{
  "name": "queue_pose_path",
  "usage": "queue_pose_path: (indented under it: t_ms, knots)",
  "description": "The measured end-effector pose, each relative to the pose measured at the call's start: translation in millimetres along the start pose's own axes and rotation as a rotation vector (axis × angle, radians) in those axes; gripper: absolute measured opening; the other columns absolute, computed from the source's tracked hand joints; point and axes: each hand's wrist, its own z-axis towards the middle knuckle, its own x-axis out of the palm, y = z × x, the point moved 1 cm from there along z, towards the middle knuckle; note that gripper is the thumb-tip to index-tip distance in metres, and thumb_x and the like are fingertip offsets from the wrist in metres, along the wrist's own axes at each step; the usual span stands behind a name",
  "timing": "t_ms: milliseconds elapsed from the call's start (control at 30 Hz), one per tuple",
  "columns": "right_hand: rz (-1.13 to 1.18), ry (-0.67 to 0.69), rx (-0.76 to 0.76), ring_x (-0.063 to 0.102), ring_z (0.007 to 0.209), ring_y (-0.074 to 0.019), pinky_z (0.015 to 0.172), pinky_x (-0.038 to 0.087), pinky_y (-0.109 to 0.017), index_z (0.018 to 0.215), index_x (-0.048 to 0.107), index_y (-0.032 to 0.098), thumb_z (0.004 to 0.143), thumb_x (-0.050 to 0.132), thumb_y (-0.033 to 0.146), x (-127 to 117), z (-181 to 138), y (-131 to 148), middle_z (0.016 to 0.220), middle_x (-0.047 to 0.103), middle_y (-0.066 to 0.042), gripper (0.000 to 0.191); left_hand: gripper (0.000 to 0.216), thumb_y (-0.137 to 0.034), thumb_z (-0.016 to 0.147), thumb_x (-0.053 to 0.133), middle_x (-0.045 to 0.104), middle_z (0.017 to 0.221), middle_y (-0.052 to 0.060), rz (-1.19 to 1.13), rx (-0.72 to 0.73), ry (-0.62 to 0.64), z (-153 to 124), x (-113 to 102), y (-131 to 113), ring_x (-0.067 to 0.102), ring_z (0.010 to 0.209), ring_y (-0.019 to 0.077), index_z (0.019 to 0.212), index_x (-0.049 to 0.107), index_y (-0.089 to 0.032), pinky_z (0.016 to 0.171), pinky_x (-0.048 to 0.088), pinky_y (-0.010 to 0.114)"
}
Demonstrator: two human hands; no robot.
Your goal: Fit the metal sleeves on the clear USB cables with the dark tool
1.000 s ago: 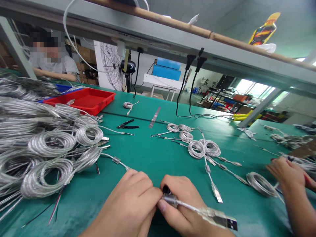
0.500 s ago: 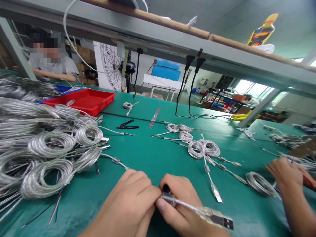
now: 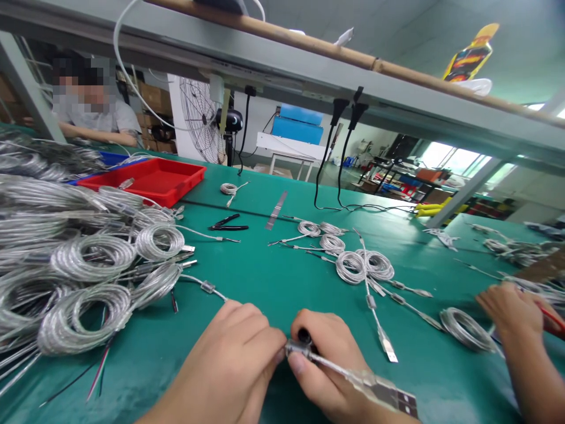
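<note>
The right hand (image 3: 329,365) grips a clear USB cable (image 3: 348,374) at its metal collar (image 3: 296,348); the curled left hand (image 3: 225,362) touches the collar from the left.

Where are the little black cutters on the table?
In the head view, the black-handled wire cutters lie on the green table, left of centre, just below and to the right of the red tray and left of a flat metal strip.

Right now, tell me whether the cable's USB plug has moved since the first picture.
Yes, slightly: the cable's USB plug sits a little further left in view, judged against the red tray, which has stayed in place.
</note>
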Motion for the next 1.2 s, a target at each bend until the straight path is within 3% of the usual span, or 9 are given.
queue_pose_path:
  t_ms: [333,633,733,833,933,1000,1100,1200]
  knots:
    - [0.005,-0.033,0.000,0.046,0.051,-0.0121,0.054,0.034,-0.024,0.076,0.047,0.023,0.108,0.032,0.055,1,3,0,0.060,0.051,0.005,0.048,0.034,-0.012,0.101,0.034,0.058,0.078,0.004,-0.012,-0.020,0.048,0,-1,0,0.052,0.076,0.0226,0.079,0.059,-0.020,0.070,0.038,0.037]
    - [0.071,-0.022,0.118,0.055,0.059,-0.0105,0.061,0.038,-0.022,0.080,0.056,0.023,0.092,0.056,0.027,-1,0,2,0.067,0.060,0.007,0.013,0.037,-0.018,0.104,0.032,0.060,0.078,0.003,-0.040,-0.126,0.203,4,-11,4,0.052,0.077,0.0239,0.080,0.061,-0.022,0.073,0.043,0.040]
    - [0.107,-0.049,0.159,0.049,0.054,-0.0100,0.056,0.034,-0.022,0.073,0.053,0.022,0.095,0.054,0.028,2,0,0,0.060,0.053,0.008,0.023,0.029,-0.019,0.103,0.039,0.065,0.090,0.003,-0.090,-0.154,0.121,6,-16,5,0.058,0.086,0.0236,0.095,0.067,-0.024,0.078,0.048,0.040]
    - [0.105,-0.053,0.263,0.044,0.049,-0.0108,0.051,0.030,-0.023,0.070,0.050,0.022,0.099,0.052,0.035,8,2,-7,0.056,0.048,0.007,0.032,0.021,-0.024,0.102,0.050,0.070,0.109,0.001,-0.128,-0.217,-0.098,5,-29,11,0.063,0.102,0.0217,0.114,0.066,-0.029,0.089,0.052,0.035]
    - [0.037,-0.072,0.386,0.042,0.048,-0.0121,0.049,0.026,-0.025,0.067,0.046,0.023,0.100,0.052,0.041,12,5,-16,0.053,0.043,0.006,0.038,0.018,-0.036,0.101,0.056,0.070,0.117,-0.002,-0.047,-0.260,-0.312,0,-48,16,0.066,0.108,0.0205,0.115,0.065,-0.032,0.091,0.053,0.029]
    - [0.014,-0.095,0.446,0.041,0.048,-0.0130,0.049,0.025,-0.026,0.066,0.044,0.023,0.099,0.051,0.044,12,7,-19,0.053,0.042,0.006,0.040,0.018,-0.038,0.101,0.056,0.071,0.116,-0.003,0.021,-0.229,-0.381,-4,-54,15,0.067,0.106,0.0199,0.115,0.065,-0.032,0.087,0.054,0.027]
    - [0.122,-0.120,0.522,0.039,0.050,-0.0135,0.050,0.025,-0.026,0.064,0.043,0.023,0.098,0.051,0.049,10,7,-20,0.054,0.042,0.005,0.043,0.022,-0.022,0.099,0.056,0.071,0.114,-0.002,0.066,-0.051,-0.384,-7,-42,5,0.066,0.104,0.0179,0.118,0.062,-0.030,0.091,0.052,0.026]
    - [0.466,-0.072,0.562,0.039,0.051,-0.0130,0.050,0.029,-0.025,0.065,0.046,0.023,0.098,0.050,0.053,11,6,-17,0.052,0.043,0.005,0.045,0.033,-0.009,0.096,0.053,0.070,0.119,0.004,0.078,0.053,-0.365,-4,-14,-2,0.064,0.113,0.0201,0.125,0.056,-0.022,0.099,0.048,0.032]
